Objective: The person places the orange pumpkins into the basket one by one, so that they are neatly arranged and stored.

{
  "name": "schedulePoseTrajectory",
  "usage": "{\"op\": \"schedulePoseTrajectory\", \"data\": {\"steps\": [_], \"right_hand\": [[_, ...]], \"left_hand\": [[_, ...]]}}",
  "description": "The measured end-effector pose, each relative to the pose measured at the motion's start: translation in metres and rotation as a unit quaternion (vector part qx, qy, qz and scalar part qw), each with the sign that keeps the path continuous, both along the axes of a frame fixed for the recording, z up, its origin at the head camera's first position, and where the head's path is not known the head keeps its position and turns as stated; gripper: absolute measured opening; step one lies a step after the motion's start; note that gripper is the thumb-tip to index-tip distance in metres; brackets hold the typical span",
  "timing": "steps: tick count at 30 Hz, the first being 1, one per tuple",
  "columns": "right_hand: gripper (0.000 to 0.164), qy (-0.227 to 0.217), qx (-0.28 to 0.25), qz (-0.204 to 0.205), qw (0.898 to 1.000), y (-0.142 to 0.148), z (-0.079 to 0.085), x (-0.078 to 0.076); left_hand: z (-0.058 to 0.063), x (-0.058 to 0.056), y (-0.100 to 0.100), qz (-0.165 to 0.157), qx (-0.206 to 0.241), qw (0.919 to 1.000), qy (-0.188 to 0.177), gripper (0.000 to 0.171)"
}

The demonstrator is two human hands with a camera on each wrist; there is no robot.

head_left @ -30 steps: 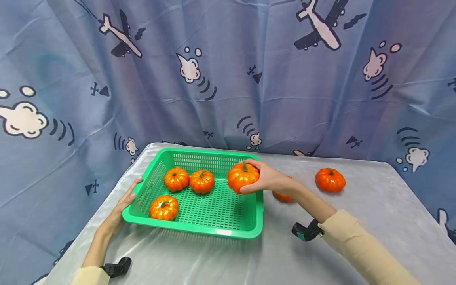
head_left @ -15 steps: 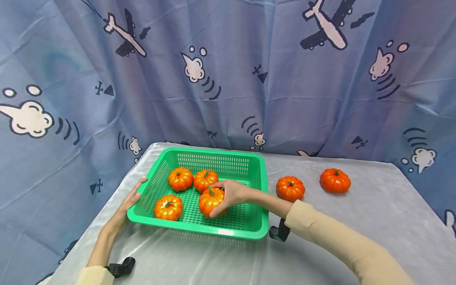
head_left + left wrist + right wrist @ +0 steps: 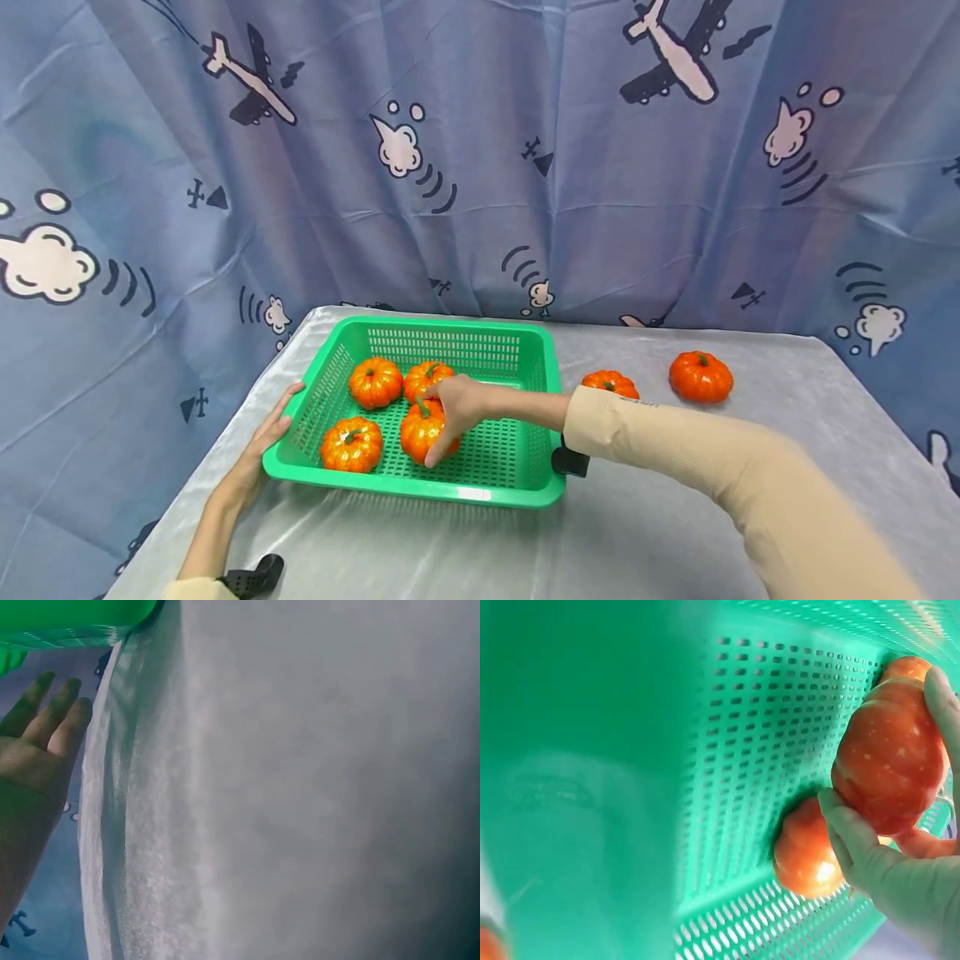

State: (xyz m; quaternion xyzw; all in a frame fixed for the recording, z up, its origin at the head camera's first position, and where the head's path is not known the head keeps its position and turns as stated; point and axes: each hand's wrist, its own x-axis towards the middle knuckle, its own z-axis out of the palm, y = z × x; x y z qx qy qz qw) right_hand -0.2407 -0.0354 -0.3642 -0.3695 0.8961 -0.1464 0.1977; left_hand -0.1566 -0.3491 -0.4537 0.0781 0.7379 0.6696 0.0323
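My right hand (image 3: 462,409) holds a small orange pumpkin (image 3: 420,433) with a green stem, low inside the green plastic basket (image 3: 375,481). In the right wrist view, thumb and fingers curve round that pumpkin (image 3: 891,754). Three more pumpkins lie in the basket: one at the back left (image 3: 375,383), one just behind the held one (image 3: 426,380), and one at the front left (image 3: 352,445). My left hand (image 3: 255,454) lies along the basket's left side, fingertips at the rim. Its fingers look straight in the left wrist view (image 3: 41,750).
Right of the basket, a pumpkin (image 3: 611,382) sits on the silvery tablecloth (image 3: 660,500), partly hidden by my right sleeve. Another pumpkin (image 3: 701,377) lies farther right. Behind the table hangs a blue curtain (image 3: 480,208) with printed airplanes.
My right hand has carried the pumpkin from above the basket's right end leftward and down, beside the other pumpkins. The left hand has stayed at the basket's left side.
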Motion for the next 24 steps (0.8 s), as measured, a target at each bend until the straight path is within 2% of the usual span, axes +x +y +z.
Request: {"op": "schedulePoseTrajectory", "data": {"steps": [7,10,13,16,20,24], "right_hand": [[0.085,0.021,0.050,0.014,0.998,-0.015,-0.006,-0.001],[0.084,0.012,0.069,0.007,0.998,-0.020,-0.007,0.001],[0.071,0.000,0.075,0.000,0.997,-0.023,-0.012,0.002],[0.063,0.002,0.078,0.012,0.997,-0.026,-0.015,0.001],[0.078,0.002,0.089,0.019,0.996,-0.031,-0.017,0.004],[0.087,-0.019,0.083,0.003,0.996,-0.035,-0.017,0.009]], "left_hand": [[-0.003,0.001,0.004,0.009,-0.009,0.9999,-0.008,0.055],[-0.004,0.003,0.005,0.014,-0.010,0.9998,-0.011,0.055],[-0.005,0.004,0.007,0.011,-0.012,0.9998,-0.009,0.056],[-0.005,0.004,0.008,0.008,-0.012,0.9999,-0.005,0.057],[-0.003,0.003,0.006,0.005,-0.010,0.9999,0.001,0.056],[0.000,0.002,0.003,0.004,-0.010,0.9999,0.008,0.055]]}}
